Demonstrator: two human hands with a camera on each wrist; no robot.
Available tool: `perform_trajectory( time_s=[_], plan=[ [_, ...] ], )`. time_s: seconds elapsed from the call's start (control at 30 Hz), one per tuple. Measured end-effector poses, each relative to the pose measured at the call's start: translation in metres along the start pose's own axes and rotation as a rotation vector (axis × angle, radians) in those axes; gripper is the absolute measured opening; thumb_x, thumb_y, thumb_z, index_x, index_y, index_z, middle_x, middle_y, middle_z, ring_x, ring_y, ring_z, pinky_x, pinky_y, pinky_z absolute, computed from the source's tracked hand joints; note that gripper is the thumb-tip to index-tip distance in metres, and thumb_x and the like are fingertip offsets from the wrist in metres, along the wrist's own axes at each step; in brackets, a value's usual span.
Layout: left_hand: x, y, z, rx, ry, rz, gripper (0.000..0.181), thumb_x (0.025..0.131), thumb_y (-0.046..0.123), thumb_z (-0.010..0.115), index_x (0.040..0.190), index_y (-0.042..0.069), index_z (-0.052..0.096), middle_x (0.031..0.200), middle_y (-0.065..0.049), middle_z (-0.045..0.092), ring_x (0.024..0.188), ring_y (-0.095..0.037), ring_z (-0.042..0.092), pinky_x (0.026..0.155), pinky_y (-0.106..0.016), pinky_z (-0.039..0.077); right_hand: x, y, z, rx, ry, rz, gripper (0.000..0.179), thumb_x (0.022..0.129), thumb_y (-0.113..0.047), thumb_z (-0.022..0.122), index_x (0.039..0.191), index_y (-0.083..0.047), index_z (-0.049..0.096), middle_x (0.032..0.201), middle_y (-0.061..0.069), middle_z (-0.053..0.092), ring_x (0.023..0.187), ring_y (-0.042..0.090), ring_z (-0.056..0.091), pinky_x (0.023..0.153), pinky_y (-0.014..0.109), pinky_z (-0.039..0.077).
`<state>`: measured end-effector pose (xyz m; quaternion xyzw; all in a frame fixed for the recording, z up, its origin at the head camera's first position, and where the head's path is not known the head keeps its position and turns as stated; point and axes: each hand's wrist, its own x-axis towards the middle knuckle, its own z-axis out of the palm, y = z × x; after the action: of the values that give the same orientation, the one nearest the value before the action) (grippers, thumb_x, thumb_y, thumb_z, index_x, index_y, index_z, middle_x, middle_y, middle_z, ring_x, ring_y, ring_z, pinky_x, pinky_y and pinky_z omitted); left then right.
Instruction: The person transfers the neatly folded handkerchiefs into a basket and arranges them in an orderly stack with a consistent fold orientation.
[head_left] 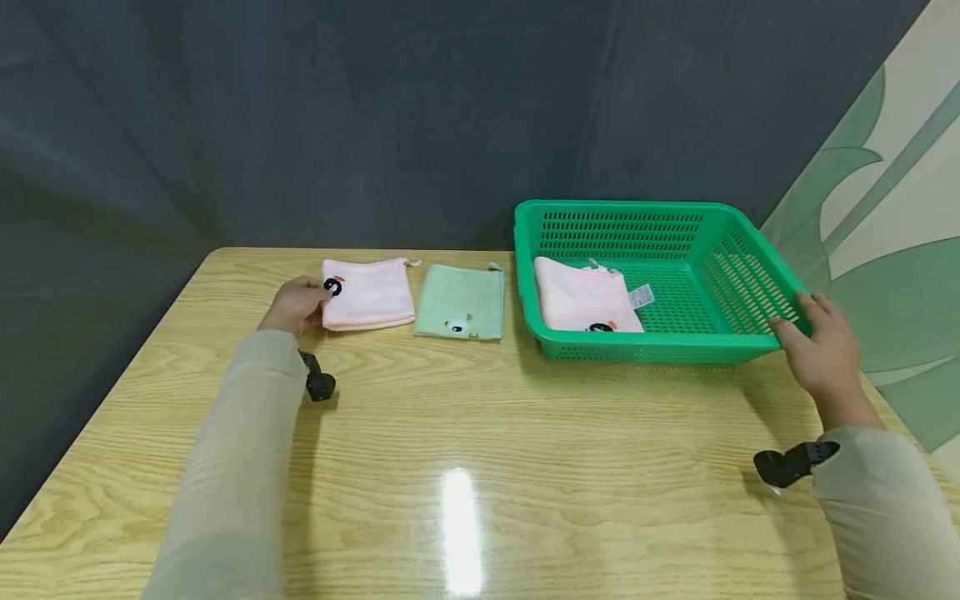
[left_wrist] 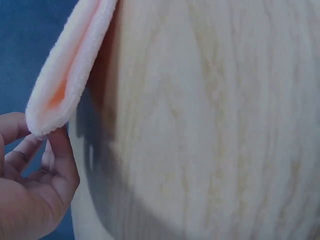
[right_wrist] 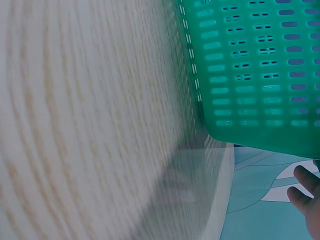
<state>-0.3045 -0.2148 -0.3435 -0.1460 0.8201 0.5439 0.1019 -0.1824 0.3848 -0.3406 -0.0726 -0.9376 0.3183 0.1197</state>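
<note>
My left hand pinches the left edge of a folded pink towel with a dark eye-like patch and a hanging loop. In the left wrist view, the towel's folded edge is raised off the table between thumb and fingers. Just right of it lies a folded green towel with a small face on it. My right hand holds the front right corner of a green plastic basket, thumb over the rim. Inside the basket, at the left, sits another folded pink towel with a white tag.
The wooden table carries everything, its back edge meeting a dark cloth backdrop. A wall with a leaf pattern stands close on the right. The basket overhangs the table toward the back right.
</note>
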Motion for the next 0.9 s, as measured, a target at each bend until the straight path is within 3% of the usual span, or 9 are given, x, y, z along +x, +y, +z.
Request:
perform_trajectory(
  time_s=[0.17, 0.4, 0.6, 0.9],
  plan=[
    [0.000, 0.005, 0.003, -0.048, 0.005, 0.017, 0.034, 0.090, 0.011, 0.041, 0.123, 0.003, 0.035, 0.103, -0.009, 0.040, 0.064, -0.013, 0.041, 0.059, -0.029, 0.039, 0.001, -0.001, 0.000, 0.008, -0.008, 0.011, 0.057, 0.092, -0.026, 0.031, 0.137, -0.001, 0.006, 0.140, 0.022, -0.004, 0.122, 0.046, -0.005, 0.089, 0.063, 0.003],
    [-0.002, 0.014, 0.006, -0.091, 0.043, 0.022, 0.039, 0.089, 0.009, 0.042, 0.127, 0.006, 0.034, 0.123, -0.014, 0.038, 0.081, -0.016, 0.044, 0.061, -0.025, 0.040, 0.000, -0.002, 0.000, 0.009, -0.003, 0.016, 0.057, 0.092, -0.026, 0.031, 0.137, -0.001, 0.007, 0.140, 0.023, -0.003, 0.122, 0.046, -0.004, 0.089, 0.063, 0.004],
    [-0.008, 0.019, 0.006, -0.139, 0.043, 0.065, 0.034, 0.089, 0.012, 0.045, 0.122, 0.006, 0.038, 0.121, -0.012, 0.041, 0.084, -0.014, 0.045, 0.061, -0.023, 0.041, 0.000, -0.002, 0.001, 0.019, 0.001, 0.020, 0.057, 0.092, -0.026, 0.031, 0.137, -0.001, 0.006, 0.140, 0.022, -0.004, 0.123, 0.045, -0.004, 0.090, 0.063, 0.004],
    [-0.013, 0.029, 0.013, -0.119, 0.077, 0.113, 0.032, 0.088, 0.012, 0.047, 0.119, 0.006, 0.042, 0.115, -0.010, 0.045, 0.088, -0.015, 0.048, 0.069, -0.028, 0.041, 0.000, 0.000, 0.000, 0.003, 0.014, 0.006, 0.057, 0.092, -0.025, 0.032, 0.137, 0.000, 0.008, 0.140, 0.023, -0.002, 0.123, 0.045, -0.003, 0.090, 0.062, 0.004]
  ],
)
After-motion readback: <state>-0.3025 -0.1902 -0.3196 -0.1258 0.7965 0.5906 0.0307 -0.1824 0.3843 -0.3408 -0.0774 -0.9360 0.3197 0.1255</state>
